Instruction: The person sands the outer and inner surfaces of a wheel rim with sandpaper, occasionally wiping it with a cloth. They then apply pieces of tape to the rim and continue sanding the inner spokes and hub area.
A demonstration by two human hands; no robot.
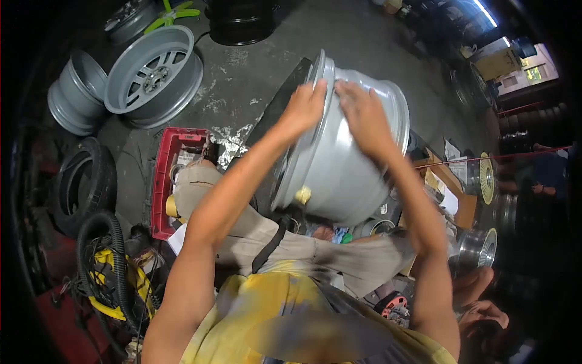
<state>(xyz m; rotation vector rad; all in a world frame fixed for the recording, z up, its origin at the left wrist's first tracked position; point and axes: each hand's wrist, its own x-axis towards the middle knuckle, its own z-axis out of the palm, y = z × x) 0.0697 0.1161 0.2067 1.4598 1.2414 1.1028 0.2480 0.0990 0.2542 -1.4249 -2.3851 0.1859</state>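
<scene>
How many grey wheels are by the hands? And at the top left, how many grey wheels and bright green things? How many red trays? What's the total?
Grey wheel by the hands: 1
Grey wheels, top left: 3 (front, left, back)
Bright green thing: 1
Red tray: 1
Total: 6

No lettering, label, number or sign is legible anywhere.

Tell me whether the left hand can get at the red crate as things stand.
Likely yes, if the left hand leaves the silver wheel: the red crate stands on that side, with its far end uncovered. The trousered left knee hides part of the rest, though.
</scene>
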